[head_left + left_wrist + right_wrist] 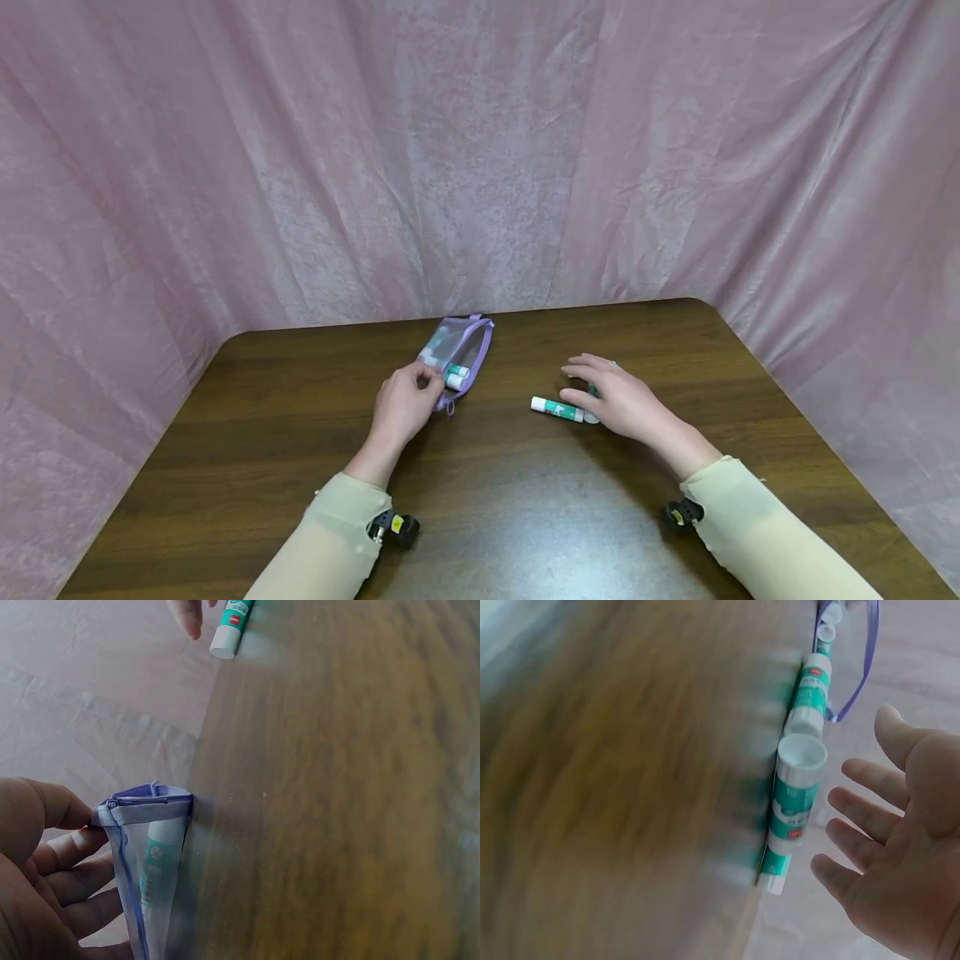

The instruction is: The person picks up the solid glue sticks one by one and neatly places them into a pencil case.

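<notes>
At the mouth of a purple-edged mesh zip pouch (486, 348), my left hand (403, 404) pinches the rim between thumb and forefinger. White-and-green glue sticks (455, 377) show inside, near the opening. My right hand (618, 400) hovers to the right with fingers spread and nothing gripped. Beneath and beside it lies a glue stick (557, 409), its white cap toward the pouch. The right wrist view shows a thicker glue stick (795, 799) close to my fingers and another glue stick (775, 870) partly behind it; the hand covers most of these in the head view.
Everything lies on a dark brown wooden table (480, 483) with rounded far corners. Pink curtain (480, 150) hangs right behind its far edge and along both sides. A small black camera (393, 527) is strapped under the left sleeve cuff, another camera (682, 512) at the right cuff.
</notes>
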The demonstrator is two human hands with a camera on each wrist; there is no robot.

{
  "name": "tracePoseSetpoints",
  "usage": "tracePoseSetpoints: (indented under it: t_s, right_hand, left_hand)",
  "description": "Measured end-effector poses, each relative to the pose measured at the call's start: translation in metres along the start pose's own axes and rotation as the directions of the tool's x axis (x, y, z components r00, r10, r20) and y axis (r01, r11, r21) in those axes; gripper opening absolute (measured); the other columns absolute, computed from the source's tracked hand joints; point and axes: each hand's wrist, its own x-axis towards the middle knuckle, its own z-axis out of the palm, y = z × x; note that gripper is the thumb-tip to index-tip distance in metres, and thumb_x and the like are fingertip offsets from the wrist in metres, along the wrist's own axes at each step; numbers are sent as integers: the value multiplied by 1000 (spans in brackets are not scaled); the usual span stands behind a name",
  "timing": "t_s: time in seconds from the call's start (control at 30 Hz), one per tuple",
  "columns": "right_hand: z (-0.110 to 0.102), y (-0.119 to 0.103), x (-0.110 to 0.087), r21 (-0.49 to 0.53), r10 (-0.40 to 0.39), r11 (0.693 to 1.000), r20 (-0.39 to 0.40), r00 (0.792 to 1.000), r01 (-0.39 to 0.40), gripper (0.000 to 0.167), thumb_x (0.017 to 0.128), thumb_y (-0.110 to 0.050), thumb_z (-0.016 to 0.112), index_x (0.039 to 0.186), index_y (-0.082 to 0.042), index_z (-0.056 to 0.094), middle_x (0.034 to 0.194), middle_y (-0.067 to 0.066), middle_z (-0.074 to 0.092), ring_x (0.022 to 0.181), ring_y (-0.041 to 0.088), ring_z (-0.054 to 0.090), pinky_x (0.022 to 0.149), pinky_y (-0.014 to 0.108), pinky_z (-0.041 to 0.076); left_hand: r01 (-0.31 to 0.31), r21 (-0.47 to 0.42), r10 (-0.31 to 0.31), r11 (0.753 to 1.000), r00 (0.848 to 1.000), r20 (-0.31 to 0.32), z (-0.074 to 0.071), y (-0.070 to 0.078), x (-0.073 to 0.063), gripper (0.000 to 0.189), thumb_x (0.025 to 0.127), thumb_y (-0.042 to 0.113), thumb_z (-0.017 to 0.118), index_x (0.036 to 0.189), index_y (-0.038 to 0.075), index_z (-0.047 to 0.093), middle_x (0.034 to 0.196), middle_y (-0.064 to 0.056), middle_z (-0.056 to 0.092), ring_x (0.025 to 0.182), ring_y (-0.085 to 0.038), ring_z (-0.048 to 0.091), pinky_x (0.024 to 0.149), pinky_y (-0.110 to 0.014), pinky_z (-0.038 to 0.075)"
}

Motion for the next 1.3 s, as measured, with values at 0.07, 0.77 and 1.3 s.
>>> tracePoseSetpoints:
  t_s: [0.07,0.77,1.3]
  right_hand:
    - [-3,2,-4,4,2,1000,-12,1000,-2,51,110,-37,69,149,-5,68,160,20,56,153,45,45,116,69,40]
    - [-17,11,-18,-29,-51,998,42,998,52,39,100,-33,84,130,-8,77,150,17,63,150,48,48,111,66,47]
    - [-14,13,-14,-62,-51,997,75,996,56,20,97,-27,86,112,-15,79,148,15,65,146,46,54,106,63,51]
  left_hand:
    - [-1,0,1,1000,1000,0,0,1,0,12,100,23,73,95,12,77,109,-9,79,87,-31,65,77,-46,50]
    - [-1,1,1,1000,1000,12,-2,3,2,11,98,22,72,95,12,77,104,-9,78,83,-30,63,73,-44,49]
    - [10,-5,-10,1000,1000,25,-4,5,2,13,99,23,72,96,12,78,104,-8,78,83,-29,63,72,-42,47]
